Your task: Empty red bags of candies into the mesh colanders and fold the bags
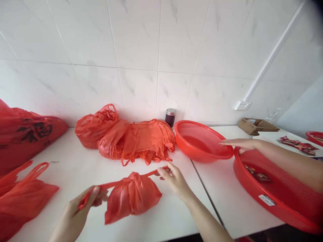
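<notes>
In left hand, gripped one strap; in right hand, pinched the other strap, stretched opposite ways off a red bag close in at 12 o'clock, likely keeping its bunched neck taut. Had loose bags farther out at 12, probably just for easy grabbing.

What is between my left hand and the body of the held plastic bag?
In the head view, a stretched red handle runs from the left hand to the plastic bag.
</notes>
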`<move>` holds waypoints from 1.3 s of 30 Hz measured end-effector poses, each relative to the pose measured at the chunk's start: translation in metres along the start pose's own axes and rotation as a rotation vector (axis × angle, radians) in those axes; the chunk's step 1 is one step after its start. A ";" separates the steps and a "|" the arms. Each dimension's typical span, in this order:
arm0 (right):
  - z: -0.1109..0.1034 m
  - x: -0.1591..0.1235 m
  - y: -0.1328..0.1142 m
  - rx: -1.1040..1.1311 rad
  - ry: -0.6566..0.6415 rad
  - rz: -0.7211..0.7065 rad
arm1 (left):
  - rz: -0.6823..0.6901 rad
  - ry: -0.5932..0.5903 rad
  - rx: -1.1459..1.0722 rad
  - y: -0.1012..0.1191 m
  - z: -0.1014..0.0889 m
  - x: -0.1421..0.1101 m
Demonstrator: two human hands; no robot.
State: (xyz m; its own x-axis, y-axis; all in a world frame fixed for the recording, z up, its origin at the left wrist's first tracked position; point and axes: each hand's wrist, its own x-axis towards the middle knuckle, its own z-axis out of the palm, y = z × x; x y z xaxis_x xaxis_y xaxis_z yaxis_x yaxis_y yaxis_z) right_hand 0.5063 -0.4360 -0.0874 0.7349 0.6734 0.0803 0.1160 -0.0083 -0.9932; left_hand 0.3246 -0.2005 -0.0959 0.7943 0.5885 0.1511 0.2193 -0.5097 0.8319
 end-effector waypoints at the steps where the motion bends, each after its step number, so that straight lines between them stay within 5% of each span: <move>1: -0.003 0.003 0.012 -0.012 0.037 0.028 | -0.056 0.027 -0.038 -0.016 0.001 -0.007; 5: 0.000 0.012 0.034 -0.080 0.141 -0.022 | -0.213 0.154 -0.097 -0.043 0.021 -0.028; 9: 0.031 0.008 0.031 -0.270 0.147 -0.105 | -0.140 0.267 -0.077 -0.018 0.057 -0.026; 14: 0.064 0.003 0.050 -0.527 0.185 -0.178 | -0.025 0.171 0.079 0.005 0.087 0.001; 25: 0.021 0.028 0.057 -0.174 0.175 -0.011 | -0.073 0.022 0.175 0.015 0.079 0.024; 33: 0.010 0.035 0.064 -0.126 0.176 0.038 | -0.059 -0.089 0.228 0.006 0.079 0.036; 39: 0.002 0.036 0.070 -0.192 0.128 0.034 | -0.046 -0.058 0.295 -0.001 0.073 0.035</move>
State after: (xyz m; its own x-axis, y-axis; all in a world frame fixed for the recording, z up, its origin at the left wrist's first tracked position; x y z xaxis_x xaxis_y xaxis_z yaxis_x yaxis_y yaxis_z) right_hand 0.5396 -0.4102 -0.1545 0.8178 0.5713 0.0688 0.2052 -0.1779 -0.9624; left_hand 0.3933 -0.2256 -0.1301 0.8089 0.5825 0.0793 0.4039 -0.6487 0.6451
